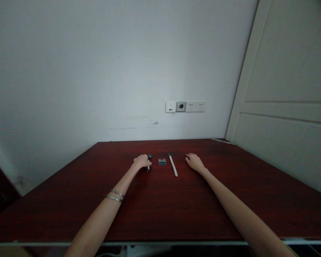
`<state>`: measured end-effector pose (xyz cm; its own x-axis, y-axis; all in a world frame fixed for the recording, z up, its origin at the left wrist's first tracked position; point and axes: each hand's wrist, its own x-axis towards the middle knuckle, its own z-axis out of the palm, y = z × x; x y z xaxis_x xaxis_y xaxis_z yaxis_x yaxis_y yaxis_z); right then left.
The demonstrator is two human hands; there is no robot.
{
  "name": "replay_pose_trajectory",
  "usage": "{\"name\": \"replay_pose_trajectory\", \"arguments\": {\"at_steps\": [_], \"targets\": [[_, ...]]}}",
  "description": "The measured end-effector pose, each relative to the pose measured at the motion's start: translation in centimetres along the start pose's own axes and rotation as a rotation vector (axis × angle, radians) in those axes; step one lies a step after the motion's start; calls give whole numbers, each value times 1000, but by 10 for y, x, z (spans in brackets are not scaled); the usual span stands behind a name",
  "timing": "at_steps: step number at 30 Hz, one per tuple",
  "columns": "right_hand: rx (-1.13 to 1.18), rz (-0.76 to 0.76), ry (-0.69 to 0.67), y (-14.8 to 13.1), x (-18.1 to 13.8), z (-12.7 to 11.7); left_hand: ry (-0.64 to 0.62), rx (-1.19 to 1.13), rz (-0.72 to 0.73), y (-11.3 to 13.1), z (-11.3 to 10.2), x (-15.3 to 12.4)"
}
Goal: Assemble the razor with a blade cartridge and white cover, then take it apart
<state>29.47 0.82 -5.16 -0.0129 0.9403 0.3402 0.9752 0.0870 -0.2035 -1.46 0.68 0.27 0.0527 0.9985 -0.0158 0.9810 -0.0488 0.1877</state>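
My left hand [141, 161] is closed round the handle of a razor [148, 167], whose dark head shows above the fingers. Just right of it lies a small clear case [162, 162] with something greenish inside, perhaps razor cartridges. A slim white stick with a dark end [173, 165], like a toothbrush, rests slightly slanted on the table. To the right of the stick my right hand [194, 161] lies palm down on the tabletop, fingers loosely stretched and holding nothing.
The dark red wooden table [160, 210] runs back to a white wall [123, 71]. Sockets [195, 106] are set low in that wall. A pale panelled door [283, 92] stands along the right side. A thin pale strip [222, 141] lies at the back right corner.
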Motion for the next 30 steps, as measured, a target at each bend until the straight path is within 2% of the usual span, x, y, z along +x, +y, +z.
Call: {"name": "replay_pose_trajectory", "arguments": {"at_steps": [12,16,20,23,27,30], "targets": [[12,-15,12,0,-2,0,14,-2,14,0,-1,-2],[115,-58,111,-5,-4,-7,63,-20,41,2,-6,-5],[372,-163,255,-23,-5,-14,166,-104,100,10,-12,-10],[656,-193,259,-44,-5,-16,240,-228,189,20,-16,-14],[1159,-48,83,-76,-9,-17,290,-443,379,35,-19,-21],[1470,80,-78,-93,-17,-23,161,-645,493,44,-16,-26]]}}
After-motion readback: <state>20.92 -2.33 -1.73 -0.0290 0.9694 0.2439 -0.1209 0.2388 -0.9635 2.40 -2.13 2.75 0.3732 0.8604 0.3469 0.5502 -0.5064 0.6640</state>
